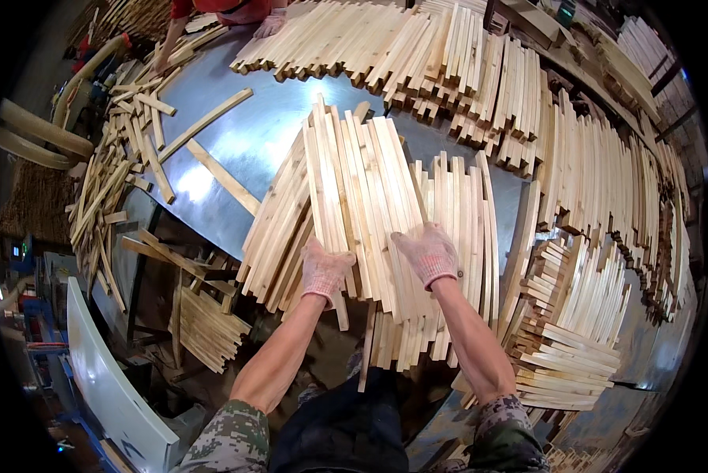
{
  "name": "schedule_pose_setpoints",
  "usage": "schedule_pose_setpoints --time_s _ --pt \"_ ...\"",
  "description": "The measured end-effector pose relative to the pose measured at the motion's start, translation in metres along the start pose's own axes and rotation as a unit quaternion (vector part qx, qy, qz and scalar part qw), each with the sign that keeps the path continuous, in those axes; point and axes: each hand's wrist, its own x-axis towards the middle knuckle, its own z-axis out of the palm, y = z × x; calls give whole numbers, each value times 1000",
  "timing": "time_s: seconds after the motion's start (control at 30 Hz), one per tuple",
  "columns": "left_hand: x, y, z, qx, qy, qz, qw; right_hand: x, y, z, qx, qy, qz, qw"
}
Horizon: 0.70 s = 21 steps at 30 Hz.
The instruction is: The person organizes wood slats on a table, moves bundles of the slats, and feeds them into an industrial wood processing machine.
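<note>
A bundle of pale wooden strips (363, 189) lies between my gloved hands, on top of other strips on the metal table. My left hand (326, 272) grips the bundle's left side near its front end, fingers wrapped round the edge. On the opposite side my right hand (428, 255) is closed against the strips, its fingers partly hidden. Under and left of the bundle, more strips (279, 229) fan out at a slant. Another layer of strips (468, 221) lies just right of my right hand. One strip (366, 347) sticks out toward me below the bundle.
Long rows of stacked strips (598, 173) line the far and right sides. A loose heap of offcuts (121, 173) lies at the left of the metal table (212, 169). Across the table stands a person in red (239, 11) with gloved hands. A pale curved panel (113, 386) is lower left.
</note>
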Motion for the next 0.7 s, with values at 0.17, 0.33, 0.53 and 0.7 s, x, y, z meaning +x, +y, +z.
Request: schedule_pose_setpoints --time_s 0.17,0.33,0.53,0.7 --pt "3 -25 -9 -12 -17 -7 1000 -40 -17 -7 -20 -26 11 999" --pt "-20 -63 -29 -114 -15 77 990 -84 -18 12 -33 53 -24 998" --pt "-83 -109 -126 -149 90 140 975 -168 -60 49 16 117 -141 983" --pt "-145 -215 -229 -178 211 133 952 -273 -142 96 33 117 -256 959"
